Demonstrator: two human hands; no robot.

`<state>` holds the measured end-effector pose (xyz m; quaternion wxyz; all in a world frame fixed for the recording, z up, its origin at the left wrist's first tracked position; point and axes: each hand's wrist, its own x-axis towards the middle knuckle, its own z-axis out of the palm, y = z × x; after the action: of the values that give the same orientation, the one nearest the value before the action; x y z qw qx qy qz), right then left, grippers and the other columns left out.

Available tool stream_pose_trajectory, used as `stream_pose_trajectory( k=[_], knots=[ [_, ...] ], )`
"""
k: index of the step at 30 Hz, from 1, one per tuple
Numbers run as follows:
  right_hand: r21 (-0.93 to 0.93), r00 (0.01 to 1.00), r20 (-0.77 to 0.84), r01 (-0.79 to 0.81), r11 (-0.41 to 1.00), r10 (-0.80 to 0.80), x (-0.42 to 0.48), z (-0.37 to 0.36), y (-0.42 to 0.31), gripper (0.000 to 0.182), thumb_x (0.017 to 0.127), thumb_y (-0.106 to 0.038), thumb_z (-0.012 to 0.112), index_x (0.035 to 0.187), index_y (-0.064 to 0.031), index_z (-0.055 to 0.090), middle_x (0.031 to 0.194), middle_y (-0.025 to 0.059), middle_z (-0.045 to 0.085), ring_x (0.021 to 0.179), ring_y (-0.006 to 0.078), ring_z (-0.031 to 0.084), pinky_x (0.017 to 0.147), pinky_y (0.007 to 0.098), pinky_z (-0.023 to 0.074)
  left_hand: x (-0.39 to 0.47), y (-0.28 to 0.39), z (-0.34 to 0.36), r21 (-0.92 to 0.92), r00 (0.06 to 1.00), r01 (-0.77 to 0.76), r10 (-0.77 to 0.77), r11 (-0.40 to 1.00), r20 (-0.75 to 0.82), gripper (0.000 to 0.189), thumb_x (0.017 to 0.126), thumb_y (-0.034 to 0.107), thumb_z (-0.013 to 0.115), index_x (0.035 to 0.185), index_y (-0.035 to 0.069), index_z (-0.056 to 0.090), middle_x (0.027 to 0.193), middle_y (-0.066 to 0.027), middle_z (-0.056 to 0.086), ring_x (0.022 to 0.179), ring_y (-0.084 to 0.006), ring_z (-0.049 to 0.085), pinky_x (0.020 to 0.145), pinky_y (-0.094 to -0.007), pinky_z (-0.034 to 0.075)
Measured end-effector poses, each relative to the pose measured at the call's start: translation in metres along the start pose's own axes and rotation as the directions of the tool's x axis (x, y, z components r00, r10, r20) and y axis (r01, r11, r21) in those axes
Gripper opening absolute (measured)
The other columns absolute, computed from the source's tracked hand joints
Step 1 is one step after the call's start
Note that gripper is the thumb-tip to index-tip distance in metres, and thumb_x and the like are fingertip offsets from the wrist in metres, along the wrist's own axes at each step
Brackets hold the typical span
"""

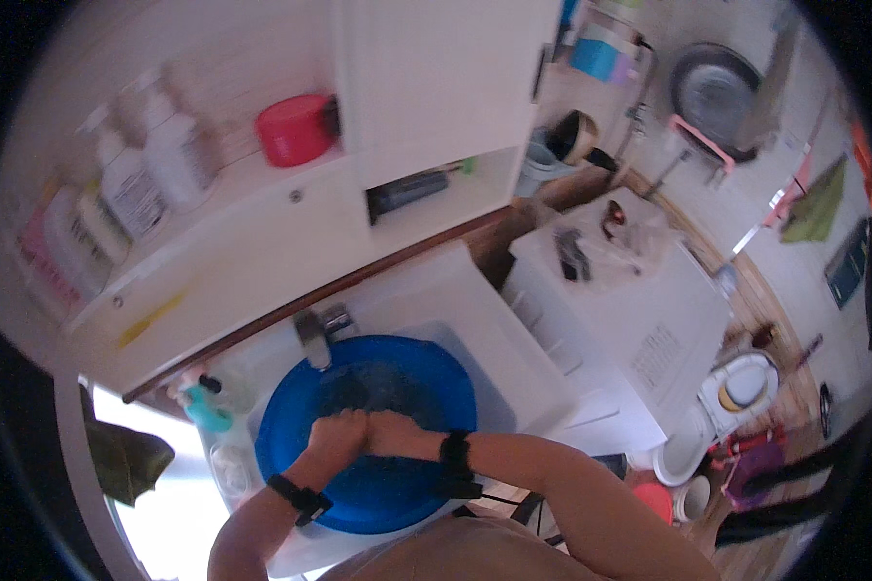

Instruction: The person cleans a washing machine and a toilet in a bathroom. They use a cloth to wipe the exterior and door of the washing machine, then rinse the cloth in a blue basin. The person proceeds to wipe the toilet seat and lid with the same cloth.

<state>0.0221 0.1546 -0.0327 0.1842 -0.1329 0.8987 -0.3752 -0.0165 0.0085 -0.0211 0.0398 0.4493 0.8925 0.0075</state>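
A blue plastic basin stands in the white sink under a metal faucet. Dark, blurred contents, perhaps cloth in water, show in its far part. Above the middle of the basin my left hand and my right hand meet, knuckles together and fingers curled. Whether anything is held between them is hidden by the hands and blur. Both wrists carry black bands.
Pump bottles and a red container line the shelf. Left of the basin is a teal bottle. A white washing machine with a plastic bag on top stands right; beyond it is a toilet.
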Motion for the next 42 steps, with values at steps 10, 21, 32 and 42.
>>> stream_pose_trajectory(
  k=[10,21,32,42],
  knots=[
    [-0.152,0.982,-0.186,-0.044,0.987,0.015,-0.002,0.012,0.022,0.019,0.078,-0.02,0.059,0.075,-0.0022,0.065,0.078,0.0194,0.066,0.072,0.0383,0.063,0.062,0.049,0.0499,0.014,0.013,0.008,-0.093,0.98,0.175,-0.164,0.98,0.112,0.013,0.074,0.014,0.063,0.082,0.005,0.059,0.081,-0.0172,0.067,0.075,-0.0332,0.067,0.064,-0.0433,0.053],
    [-0.223,0.92,-0.377,0.016,0.975,-0.102,-0.006,0.03,0.031,0.014,0.074,-0.015,0.062,0.071,-0.0015,0.065,0.076,0.0213,0.065,0.069,0.0368,0.063,0.059,0.0459,0.0509,0.011,0.011,0.018,-0.156,0.989,0.126,-0.112,0.98,0.097,0.021,0.072,0.02,0.068,0.087,0.007,0.063,0.08,-0.0184,0.067,0.076,-0.0344,0.067,0.067,-0.0438,0.054],
    [-0.305,0.88,-0.474,-0.138,0.942,-0.024,-0.028,0.027,0.02,0.012,0.076,-0.011,0.062,0.071,-0.0001,0.065,0.076,0.0199,0.065,0.067,0.0342,0.063,0.054,0.0407,0.0501,0.019,0.02,0.016,-0.209,0.996,0.046,-0.029,0.977,0.085,0.02,0.07,0.018,0.069,0.085,0.005,0.065,0.083,-0.0189,0.067,0.08,-0.0366,0.065,0.072,-0.0443,0.053],
    [-0.308,0.832,-0.553,-0.254,0.917,0.045,-0.054,0.04,0.016,0.009,0.075,-0.01,0.062,0.071,-0.0026,0.066,0.076,0.0179,0.066,0.07,0.0331,0.064,0.056,0.0409,0.0506,0.015,0.046,0.009,-0.186,0.988,-0.026,0.054,0.982,0.143,0.025,0.072,0.02,0.068,0.092,0.004,0.064,0.088,-0.0208,0.066,0.085,-0.0386,0.064,0.076,-0.0444,0.052]
  ],
)
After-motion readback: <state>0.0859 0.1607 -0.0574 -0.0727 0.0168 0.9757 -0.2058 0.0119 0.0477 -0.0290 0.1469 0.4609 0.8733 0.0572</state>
